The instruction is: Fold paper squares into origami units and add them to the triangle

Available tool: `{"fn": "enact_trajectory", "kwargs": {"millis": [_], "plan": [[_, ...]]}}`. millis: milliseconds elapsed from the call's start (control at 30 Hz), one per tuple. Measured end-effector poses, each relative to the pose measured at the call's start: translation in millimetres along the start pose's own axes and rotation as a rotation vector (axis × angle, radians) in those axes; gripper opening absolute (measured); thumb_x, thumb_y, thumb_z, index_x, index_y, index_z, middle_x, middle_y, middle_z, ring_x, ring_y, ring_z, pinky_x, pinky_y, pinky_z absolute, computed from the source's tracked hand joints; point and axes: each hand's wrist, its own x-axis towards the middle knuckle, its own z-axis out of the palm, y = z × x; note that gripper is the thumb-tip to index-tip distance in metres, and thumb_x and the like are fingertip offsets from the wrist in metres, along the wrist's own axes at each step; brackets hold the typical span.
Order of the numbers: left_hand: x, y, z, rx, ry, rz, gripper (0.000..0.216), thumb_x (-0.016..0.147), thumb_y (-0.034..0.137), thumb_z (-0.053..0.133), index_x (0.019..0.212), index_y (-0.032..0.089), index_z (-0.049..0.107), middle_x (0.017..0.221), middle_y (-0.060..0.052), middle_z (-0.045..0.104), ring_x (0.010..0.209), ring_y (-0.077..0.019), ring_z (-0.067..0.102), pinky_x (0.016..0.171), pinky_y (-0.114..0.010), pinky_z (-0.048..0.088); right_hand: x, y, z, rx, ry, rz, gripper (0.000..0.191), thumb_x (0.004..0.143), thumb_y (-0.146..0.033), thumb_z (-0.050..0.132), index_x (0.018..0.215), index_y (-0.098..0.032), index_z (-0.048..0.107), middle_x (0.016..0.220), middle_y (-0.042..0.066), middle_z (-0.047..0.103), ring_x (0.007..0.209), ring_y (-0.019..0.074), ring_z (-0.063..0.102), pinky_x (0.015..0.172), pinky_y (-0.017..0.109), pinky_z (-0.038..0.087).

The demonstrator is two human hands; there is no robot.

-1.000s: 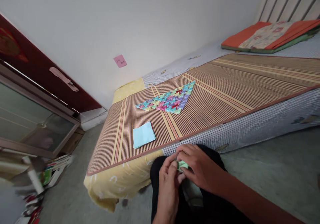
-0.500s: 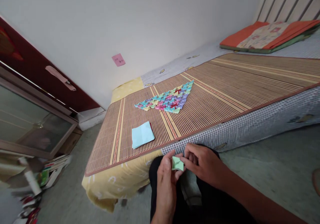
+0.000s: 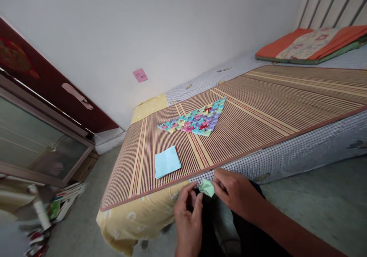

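Pinching a small pale-green folded paper (image 3: 207,188) at its right side, the right hand (image 3: 237,192) has its thumb and forefinger pressed together. The left hand (image 3: 187,220) keeps its grip spread, thumb and forefinger parted at the paper's left edge; whether they touch it, I cannot tell. The paper is over the person's lap, in front of the near edge of the bed (image 3: 140,207). On the bed's striped mat (image 3: 243,119) lie a stack of light-blue sheets (image 3: 167,163) and, beyond it, a many-coloured triangle of folded pieces (image 3: 195,119). Farther right is a folded orange cloth (image 3: 278,44) with a patterned band. As for containers, at left stands a glass-fronted cabinet (image 3: 76,163); its contents are too dim to tell from reflections. Below it, green, white and red items (image 3: 59,203) are heaped, too blurred to say what holds them.
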Motion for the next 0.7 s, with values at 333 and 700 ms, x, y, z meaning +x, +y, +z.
{"fn": "enact_trajectory", "kwargs": {"millis": [333,700], "plan": [[31,-14,7,0.120,-0.035,-0.015,0.021,0.089,0.034,0.064,0.074,0.022,0.056,0.066,0.002,0.054,0.061,-0.0158,0.049,0.058,-0.025,0.038,10,4,21,-0.111,0.115,-0.122,0.024,0.091,-0.006,0.044,0.074,-0.022,0.046,0.064,0.000,0.056,0.059,0.0177,0.055,0.061,0.031,0.030],[129,-10,-9,0.480,-0.091,-0.026,0.017,0.079,0.019,0.067,0.065,0.020,0.058,0.060,0.003,0.057,0.059,-0.0143,0.056,0.058,-0.025,0.042,56,21,35,-0.022,0.134,-0.056,0.023,0.098,-0.022,0.053,0.076,-0.022,0.049,0.067,0.001,0.058,0.059,0.0178,0.057,0.060,0.030,0.033]]}}
